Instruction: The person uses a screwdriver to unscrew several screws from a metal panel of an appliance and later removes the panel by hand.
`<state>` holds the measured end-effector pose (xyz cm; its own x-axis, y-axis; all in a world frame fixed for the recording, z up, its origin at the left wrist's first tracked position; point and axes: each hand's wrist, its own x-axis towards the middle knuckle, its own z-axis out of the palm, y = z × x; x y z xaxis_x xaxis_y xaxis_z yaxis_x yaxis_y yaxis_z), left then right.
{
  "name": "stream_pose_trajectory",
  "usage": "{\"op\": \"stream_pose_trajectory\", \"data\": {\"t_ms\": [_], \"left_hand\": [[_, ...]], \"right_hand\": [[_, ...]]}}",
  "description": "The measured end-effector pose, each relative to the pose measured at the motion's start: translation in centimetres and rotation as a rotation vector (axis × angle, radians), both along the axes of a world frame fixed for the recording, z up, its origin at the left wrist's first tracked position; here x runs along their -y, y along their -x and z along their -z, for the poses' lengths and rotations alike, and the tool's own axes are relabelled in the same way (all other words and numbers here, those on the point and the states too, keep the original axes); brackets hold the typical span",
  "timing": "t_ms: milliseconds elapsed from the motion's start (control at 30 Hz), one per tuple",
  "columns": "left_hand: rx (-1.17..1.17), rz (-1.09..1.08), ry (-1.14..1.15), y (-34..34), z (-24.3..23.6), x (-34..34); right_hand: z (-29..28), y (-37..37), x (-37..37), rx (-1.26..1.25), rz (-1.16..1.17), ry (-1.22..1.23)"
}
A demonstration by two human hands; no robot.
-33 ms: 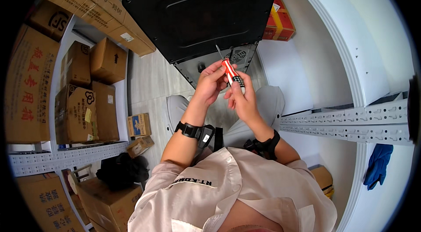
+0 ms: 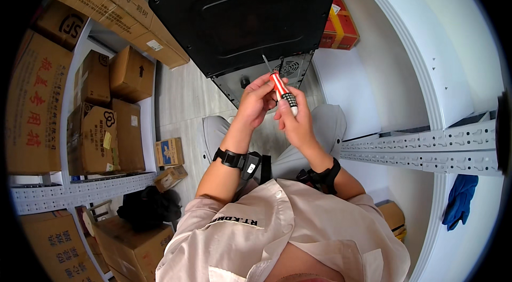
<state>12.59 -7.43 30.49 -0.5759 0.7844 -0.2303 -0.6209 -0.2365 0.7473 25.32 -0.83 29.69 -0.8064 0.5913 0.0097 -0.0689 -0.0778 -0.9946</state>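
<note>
Screwdriver (image 2: pixel 279 85) slanted tip up-left toward the flat black panel's (image 2: pixel 240 21) lower edge, red-white-striped, apparently plastic-handled; left hand (image 2: pixel 256 102) and right hand (image 2: pixel 297 122) clamped it.

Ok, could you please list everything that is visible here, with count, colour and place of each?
Screwdriver: 1, red-white stripes and black-white handle, centre
Large panel: 1, black, top centre
Vented panel: 1, grey, below it
Cardboard boxes: about a dozen, brown, mostly left
Taped box: 1, red with yellow tape, upper right
Glove-like fabric: 1, blue, far right
Soft bundle: 1, black, lower left
Shelf rails: several, pale grey, both sides
Floor: 1, grey, beneath
Shirt: 1, beige, bottom
Trousers: 1 pair, grey, centre
Wrist straps: 2, black, both wrists
Left hand: 1, bare, at handle's front
Right hand: 1, bare, at handle's rear
</note>
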Motion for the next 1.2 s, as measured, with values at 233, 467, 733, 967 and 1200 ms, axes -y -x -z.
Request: {"op": "stream_pose_trajectory", "data": {"t_ms": [233, 467, 733, 967, 1200], "left_hand": [[-0.155, 0.028, 0.230, 0.5, 1.7, 0.0], [-0.046, -0.020, 0.054, 0.0, 2.0, -0.2], [-0.136, 0.027, 0.176, -0.7, 0.7, -0.5], [-0.083, -0.024, 0.089, -0.5, 2.0, -0.8], [-0.042, 0.007, 0.059, -0.6, 0.8, -0.3]], "right_hand": [[-1.2, -0.4, 0.1, 0.190, 0.060, -0.842], [-0.5, -0.4, 0.1, 0.112, 0.063, -0.174], [1.3, 0.2, -1.1, 0.014, 0.154, -0.524], [0.5, -0.1, -0.6, 0.019, 0.213, -0.566], [0.4, 0.0, -0.7, 0.077, 0.077, -0.118]]}}
